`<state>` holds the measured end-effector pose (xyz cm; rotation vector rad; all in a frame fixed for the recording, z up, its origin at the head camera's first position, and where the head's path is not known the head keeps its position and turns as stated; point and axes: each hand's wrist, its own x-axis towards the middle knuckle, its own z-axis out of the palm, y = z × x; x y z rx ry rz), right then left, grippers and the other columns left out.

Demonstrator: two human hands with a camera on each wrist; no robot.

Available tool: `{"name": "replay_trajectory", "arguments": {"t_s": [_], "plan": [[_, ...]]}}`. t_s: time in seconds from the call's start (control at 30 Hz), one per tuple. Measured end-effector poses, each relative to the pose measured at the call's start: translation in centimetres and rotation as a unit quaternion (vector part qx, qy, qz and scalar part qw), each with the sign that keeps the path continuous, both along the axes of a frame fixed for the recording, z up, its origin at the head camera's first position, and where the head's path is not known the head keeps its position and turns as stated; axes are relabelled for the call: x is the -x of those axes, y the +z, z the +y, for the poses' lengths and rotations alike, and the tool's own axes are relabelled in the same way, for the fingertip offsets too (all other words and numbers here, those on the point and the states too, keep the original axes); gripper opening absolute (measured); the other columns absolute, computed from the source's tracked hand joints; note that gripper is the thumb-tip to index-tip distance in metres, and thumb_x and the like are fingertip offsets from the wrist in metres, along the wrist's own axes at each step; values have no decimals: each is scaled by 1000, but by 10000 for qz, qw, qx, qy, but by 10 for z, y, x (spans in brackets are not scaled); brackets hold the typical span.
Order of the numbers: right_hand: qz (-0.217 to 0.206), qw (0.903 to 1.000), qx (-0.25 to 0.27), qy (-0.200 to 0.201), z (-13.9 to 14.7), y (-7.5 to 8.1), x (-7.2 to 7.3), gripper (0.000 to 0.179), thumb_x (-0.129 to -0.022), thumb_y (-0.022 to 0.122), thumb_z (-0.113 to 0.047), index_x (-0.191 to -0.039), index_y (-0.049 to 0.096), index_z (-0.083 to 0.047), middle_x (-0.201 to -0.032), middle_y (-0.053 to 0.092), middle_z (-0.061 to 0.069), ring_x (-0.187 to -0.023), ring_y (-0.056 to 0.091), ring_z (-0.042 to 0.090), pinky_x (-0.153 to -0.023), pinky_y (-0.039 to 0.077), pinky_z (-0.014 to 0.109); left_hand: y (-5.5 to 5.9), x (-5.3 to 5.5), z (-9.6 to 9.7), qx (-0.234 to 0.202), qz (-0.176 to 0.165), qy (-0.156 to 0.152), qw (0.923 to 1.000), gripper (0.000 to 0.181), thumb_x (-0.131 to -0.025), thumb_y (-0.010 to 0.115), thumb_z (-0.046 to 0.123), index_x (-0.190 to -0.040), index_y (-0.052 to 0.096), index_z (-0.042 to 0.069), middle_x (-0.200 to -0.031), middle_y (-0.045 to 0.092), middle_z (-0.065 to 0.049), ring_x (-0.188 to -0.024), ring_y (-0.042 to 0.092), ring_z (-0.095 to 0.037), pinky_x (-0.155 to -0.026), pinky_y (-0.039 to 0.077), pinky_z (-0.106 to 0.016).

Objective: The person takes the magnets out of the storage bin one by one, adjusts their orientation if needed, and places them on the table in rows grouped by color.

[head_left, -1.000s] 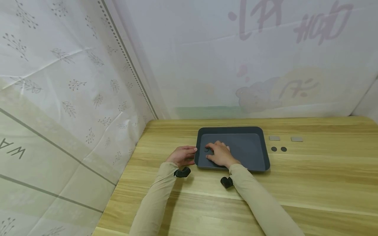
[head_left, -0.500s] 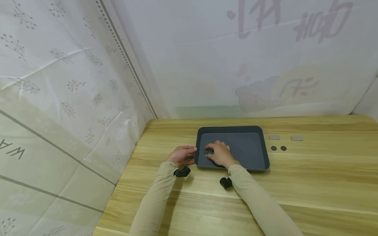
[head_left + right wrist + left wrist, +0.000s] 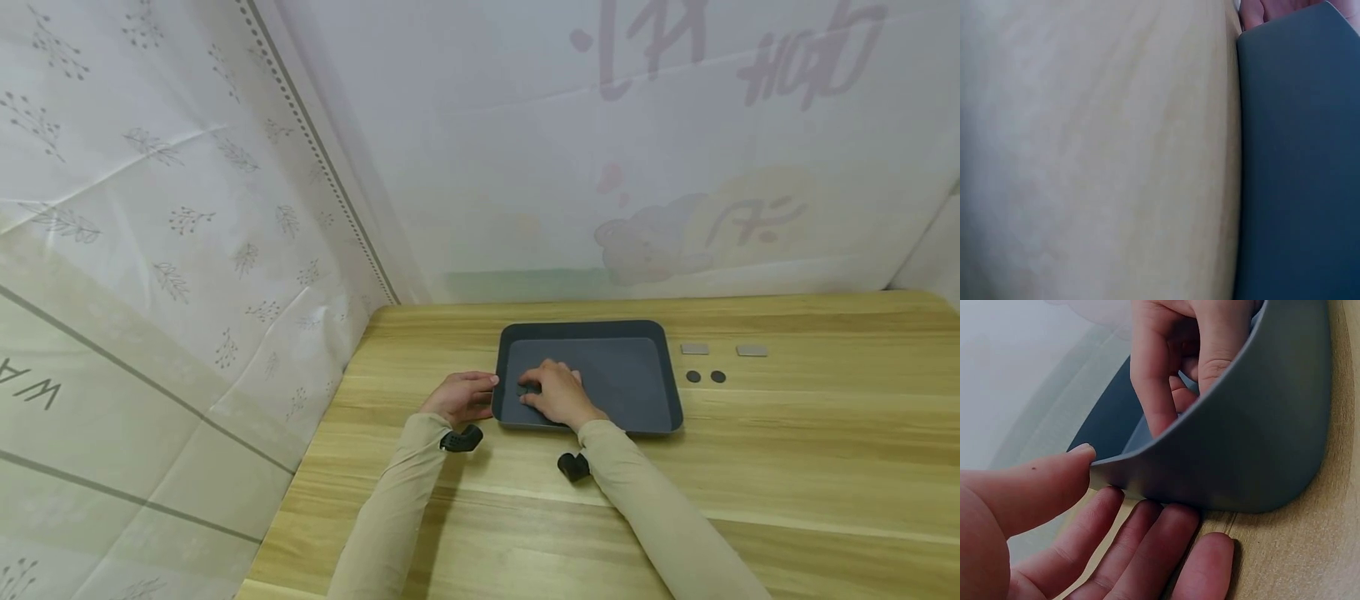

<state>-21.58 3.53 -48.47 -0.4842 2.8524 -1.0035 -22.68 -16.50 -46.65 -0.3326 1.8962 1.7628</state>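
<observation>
A dark grey rectangular tray (image 3: 630,375) lies on the wooden table. My left hand (image 3: 461,396) holds its left side; in the left wrist view the thumb (image 3: 1047,490) sits at the rim while the other fingertips reach the outer wall from below. Inside the tray, near the left wall, my right hand (image 3: 558,396) bends down with thumb and index finger around a small dark disc (image 3: 522,390). Most of that disc is covered by the fingers. The right wrist view has mainly sleeve (image 3: 1097,150) and tray wall (image 3: 1297,156).
To the right of the tray, two flat grey rectangles (image 3: 694,349) lie in a row, and two dark round discs (image 3: 693,377) lie in front of them. A printed curtain (image 3: 525,167) hangs behind the table's back edge, another along the left.
The right thumb and index finger have drawn closer together around the disc, which has shifted slightly toward me in the tray. The left hand keeps its place at the tray's side.
</observation>
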Motion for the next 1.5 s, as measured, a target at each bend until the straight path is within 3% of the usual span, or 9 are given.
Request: {"name": "replay_trajectory", "arguments": {"t_s": [0.2,1.2,1.5], "plan": [[-9,10000,9,82,0,-1,-2,25,-86,74,-26,-110,73,-22,-97,58,1,-88,47,21,-74,28,38,-1,0,0,53,-37,31,10000,38,-94,63,17,-127,59,-2,-97,68,-6,-88,66,-16,-74,56,-31],[-111,9993,312,-189,0,1,1,15,-79,81,-24,-91,76,-17,-95,67,2,-99,57,27,-83,35,45,-2,1,-1,32,110,-76,9999,36,-95,62,16,-126,59,-2,-98,68,-6,-87,65,-16,-72,56,-30],[-175,9988,314,-333,-1,0,3,14,-76,82,-24,-83,75,-15,-91,68,2,-93,60,27,-83,37,44,-3,0,-1,50,118,-25,9999,36,-95,61,15,-126,59,-3,-93,67,-4,-85,64,-15,-71,55,-30]]}}
